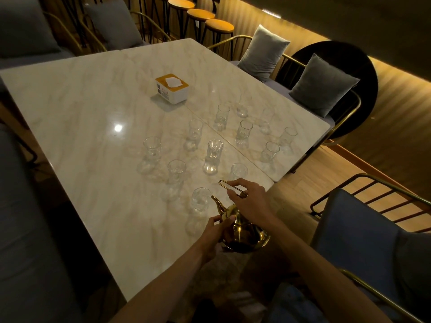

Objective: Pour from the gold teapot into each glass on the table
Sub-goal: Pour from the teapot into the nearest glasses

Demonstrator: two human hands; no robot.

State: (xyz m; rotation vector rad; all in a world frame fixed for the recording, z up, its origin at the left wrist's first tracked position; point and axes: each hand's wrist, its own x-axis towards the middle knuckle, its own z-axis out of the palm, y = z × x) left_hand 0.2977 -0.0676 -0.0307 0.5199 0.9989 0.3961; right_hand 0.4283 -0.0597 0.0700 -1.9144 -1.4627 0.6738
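The gold teapot point(245, 234) is tilted forward above the marble table point(81, 117), near its front right corner. Its thin spout tip sits at the rim of the nearest clear glass point(200, 201). My right hand point(250, 201) grips the teapot's looped wire handle from above. My left hand point(215, 231) holds the pot's body and lid from the left side. Several other clear glasses stand further back, among them a tall one point(212, 157) and one at the left point(150, 155). Whether liquid is flowing is too dim to tell.
A white and orange tissue box point(172, 88) stands mid-table behind the glasses. Chairs with grey cushions point(323, 86) line the table's right side, and a blue-seated chair point(356, 231) is close on my right. Bar stools point(219, 25) stand at the back.
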